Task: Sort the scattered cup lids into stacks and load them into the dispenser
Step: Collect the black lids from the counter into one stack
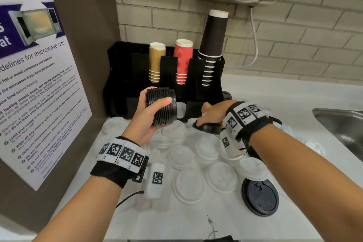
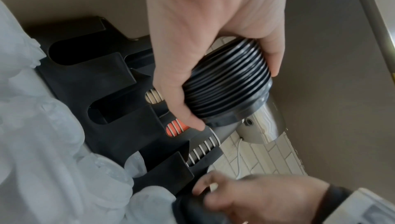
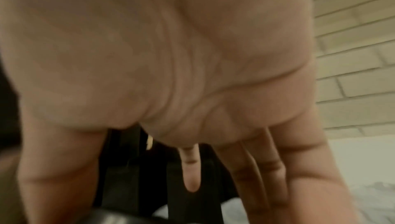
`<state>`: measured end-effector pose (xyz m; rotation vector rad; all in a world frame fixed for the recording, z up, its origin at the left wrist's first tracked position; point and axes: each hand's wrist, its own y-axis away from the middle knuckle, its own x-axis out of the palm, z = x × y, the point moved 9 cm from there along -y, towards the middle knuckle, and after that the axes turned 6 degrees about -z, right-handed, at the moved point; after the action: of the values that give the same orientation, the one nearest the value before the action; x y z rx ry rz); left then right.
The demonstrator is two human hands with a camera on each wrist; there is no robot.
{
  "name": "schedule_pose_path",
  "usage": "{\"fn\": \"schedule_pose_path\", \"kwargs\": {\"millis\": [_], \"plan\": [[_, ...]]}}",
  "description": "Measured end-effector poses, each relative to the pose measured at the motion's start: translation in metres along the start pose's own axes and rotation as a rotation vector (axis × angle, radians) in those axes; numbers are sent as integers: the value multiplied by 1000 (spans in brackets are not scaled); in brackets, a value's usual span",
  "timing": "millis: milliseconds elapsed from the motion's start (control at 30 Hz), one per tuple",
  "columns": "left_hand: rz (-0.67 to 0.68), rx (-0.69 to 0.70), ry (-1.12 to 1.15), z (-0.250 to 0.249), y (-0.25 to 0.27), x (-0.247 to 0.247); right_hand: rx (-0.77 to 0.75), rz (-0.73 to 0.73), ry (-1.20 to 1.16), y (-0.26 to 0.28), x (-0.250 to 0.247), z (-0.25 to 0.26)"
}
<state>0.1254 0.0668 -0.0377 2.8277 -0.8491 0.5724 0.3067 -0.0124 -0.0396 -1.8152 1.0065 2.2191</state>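
My left hand (image 1: 155,112) grips a sideways stack of black lids (image 1: 161,106), held above the counter in front of the black dispenser (image 1: 121,76). The left wrist view shows the same stack of black lids (image 2: 226,89) between thumb and fingers of that left hand (image 2: 203,45), over the dispenser's slots (image 2: 102,92). My right hand (image 1: 209,117) reaches down at the dispenser's foot, fingertips closing on a single black lid (image 1: 209,129) on the counter. In the right wrist view that black lid (image 3: 111,217) is a blurred edge under the fingers (image 3: 191,173).
Several white lids (image 1: 188,188) cover the counter between my arms. Another black lid (image 1: 260,197) lies near my right forearm. Gold cups (image 1: 155,63), red cups (image 1: 182,61) and black cups (image 1: 213,45) stand in the dispenser. A sink (image 1: 341,124) is at the right, a wall notice (image 1: 35,84) at the left.
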Motion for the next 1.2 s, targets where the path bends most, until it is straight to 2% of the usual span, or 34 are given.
{"fn": "schedule_pose_path", "kwargs": {"millis": [133,233,300,367,467,1000,1100,1200], "plan": [[6,-41,-13,7,4,6,-84,-38,-554,24,-14,1],[25,-54,-1,13,9,14,-291,-104,-999,44,-21,18],[57,-67,15,16,14,22,-422,-125,-1146,58,-22,29],[89,-82,19,18,20,29,-507,-163,-1150,69,-21,36],[118,-94,35,19,26,34,-555,-205,-1125,80,-18,38],[126,-101,130,31,35,63,-583,-346,-1090,102,-13,13],[104,-104,144,36,35,72,-520,-337,-989,100,-7,-3],[81,-98,117,39,32,76,-465,-321,-636,106,10,-21]]}}
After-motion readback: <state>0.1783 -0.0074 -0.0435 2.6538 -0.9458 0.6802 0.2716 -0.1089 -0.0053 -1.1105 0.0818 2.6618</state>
